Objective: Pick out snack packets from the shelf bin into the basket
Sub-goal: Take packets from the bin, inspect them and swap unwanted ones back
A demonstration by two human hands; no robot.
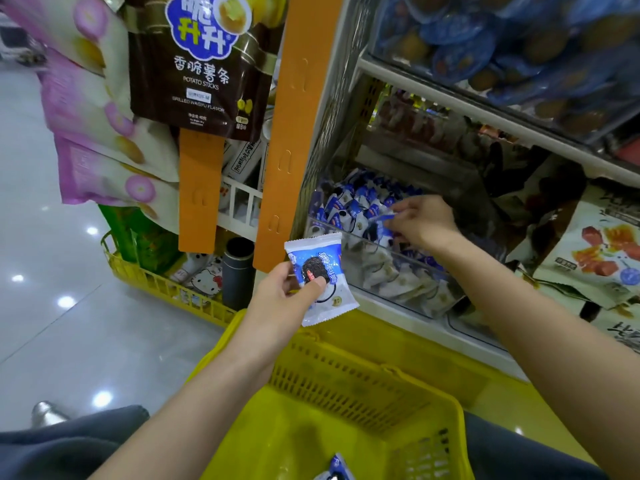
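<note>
Bright, even shop light comes from overhead, and the glossy floor (52,209) throws back small white spots of glare. My basket (346,393) is strongly lit, with a soft shadow on its bottom. Under the shelf (450,109) it turns dim, and the back of the bin (398,271) is dark. The wide lens bends the edges. The pink bags (86,150) on the left and the blue packs (502,46) at top right are smeared. The packet (318,268) in my left hand (277,299) is sharp.

At 6 o'clock the yellow basket (346,386) stands open-topped, one loose packet (337,469) on its floor. The left hand (284,292) holds a snack packet (322,271) over its far rim. At 1 o'clock the right hand (426,220), pinching a bin packet (382,218), fills the clear bin (398,275)'s mouth under the shelf rail (450,102).
</note>
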